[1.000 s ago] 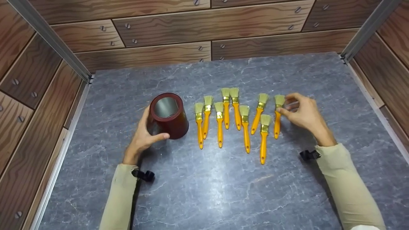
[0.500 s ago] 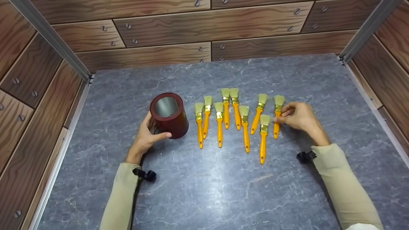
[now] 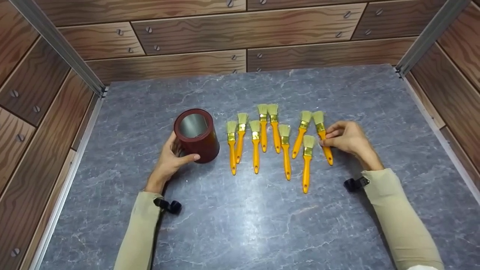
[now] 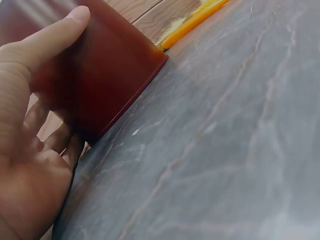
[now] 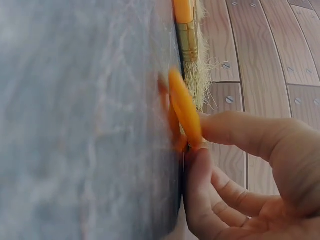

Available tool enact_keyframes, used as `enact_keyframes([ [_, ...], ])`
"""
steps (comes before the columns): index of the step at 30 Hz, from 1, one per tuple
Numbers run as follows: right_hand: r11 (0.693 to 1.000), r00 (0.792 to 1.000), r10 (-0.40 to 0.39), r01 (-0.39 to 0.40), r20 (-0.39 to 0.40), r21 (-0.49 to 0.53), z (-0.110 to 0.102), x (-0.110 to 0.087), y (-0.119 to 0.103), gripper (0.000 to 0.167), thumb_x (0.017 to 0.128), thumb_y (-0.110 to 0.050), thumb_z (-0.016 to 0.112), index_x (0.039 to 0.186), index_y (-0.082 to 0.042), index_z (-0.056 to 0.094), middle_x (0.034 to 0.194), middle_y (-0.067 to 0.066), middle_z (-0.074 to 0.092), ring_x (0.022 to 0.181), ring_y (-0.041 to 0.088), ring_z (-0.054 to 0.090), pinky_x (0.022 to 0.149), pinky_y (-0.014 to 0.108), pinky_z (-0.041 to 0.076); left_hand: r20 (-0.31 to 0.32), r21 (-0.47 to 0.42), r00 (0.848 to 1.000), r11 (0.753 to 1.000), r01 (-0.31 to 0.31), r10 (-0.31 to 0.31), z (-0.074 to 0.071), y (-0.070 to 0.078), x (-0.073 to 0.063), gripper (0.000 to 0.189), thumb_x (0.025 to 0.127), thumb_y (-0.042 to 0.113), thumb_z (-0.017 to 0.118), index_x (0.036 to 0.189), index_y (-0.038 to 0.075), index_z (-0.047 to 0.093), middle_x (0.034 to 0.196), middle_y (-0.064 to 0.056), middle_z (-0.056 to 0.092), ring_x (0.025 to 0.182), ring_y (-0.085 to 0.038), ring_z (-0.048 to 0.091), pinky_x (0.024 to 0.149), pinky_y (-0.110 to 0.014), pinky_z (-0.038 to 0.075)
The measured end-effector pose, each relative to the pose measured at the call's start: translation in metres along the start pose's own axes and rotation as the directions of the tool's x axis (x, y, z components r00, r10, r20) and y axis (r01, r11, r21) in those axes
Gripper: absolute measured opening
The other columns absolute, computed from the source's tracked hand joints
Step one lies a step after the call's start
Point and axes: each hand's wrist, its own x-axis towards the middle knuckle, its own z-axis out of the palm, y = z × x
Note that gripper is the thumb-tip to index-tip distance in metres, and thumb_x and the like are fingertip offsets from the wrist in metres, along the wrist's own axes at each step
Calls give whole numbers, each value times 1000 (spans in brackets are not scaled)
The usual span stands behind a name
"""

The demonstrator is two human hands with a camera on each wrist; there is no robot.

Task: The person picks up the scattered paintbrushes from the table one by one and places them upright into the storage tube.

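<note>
In the head view, a dark red cylindrical can [image 3: 204,148] with an open top stands at the left of the table. My left hand [image 3: 167,163] grips it from the left, the thumb along its front; in the left wrist view the fingers [image 4: 60,137] curl behind the can. At the right end of a row of brushes, my right hand [image 3: 347,140] pinches a paintbrush [image 3: 327,153] by its orange handle. The right wrist view shows that handle [image 5: 185,107] between thumb and fingers, close over the table. Its bristles point away from me.
Several more paintbrushes lie between can and right hand, all bristles away; the nearest ones are a brush [image 3: 306,168] lying lowest in the row and a slanted brush [image 3: 301,133]. Wood-patterned walls [image 3: 195,65] enclose the grey marbled table [image 3: 225,225] at back and sides.
My right hand moved left and toward me, down from the rightmost brush's bristle end to its handle. That brush has since swung, its bristles tipping left. The left hand stays on the can.
</note>
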Motion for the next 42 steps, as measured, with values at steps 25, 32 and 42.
enact_keyframes([
  [25, 925, 965, -255, 226, 59, 305, -4, -18, -61, 34, 92, 1, 79, 120, 9, 64, 99, 1, 71, 90, 13, 71, 84, 30, 65, 28, 10, 1000, 1000, 5, -6, -3, -5, -4, 106, 83, -6, 88, 169, 26, 34, 162, -7, 51, 152, -23, 46, 126, -31, 40],
  [32, 887, 937, -349, 320, 30, 332, 5, -24, -98, 24, 97, -6, 78, 117, 3, 68, 105, 6, 75, 94, 17, 74, 86, 29, 65, 55, 1, 998, 1000, -16, 16, -4, -9, -3, 108, 82, -8, 88, 169, 25, 33, 161, -9, 52, 152, -26, 47, 126, -32, 40],
  [42, 850, 901, -428, 374, 73, 371, 19, -30, -138, 27, 101, -7, 74, 122, 8, 66, 108, 11, 73, 95, 20, 77, 90, 34, 66, 50, 11, 999, 1000, -13, 12, -3, -8, -5, 104, 84, -6, 88, 167, 27, 36, 159, -7, 55, 151, -25, 48, 127, -33, 38],
])
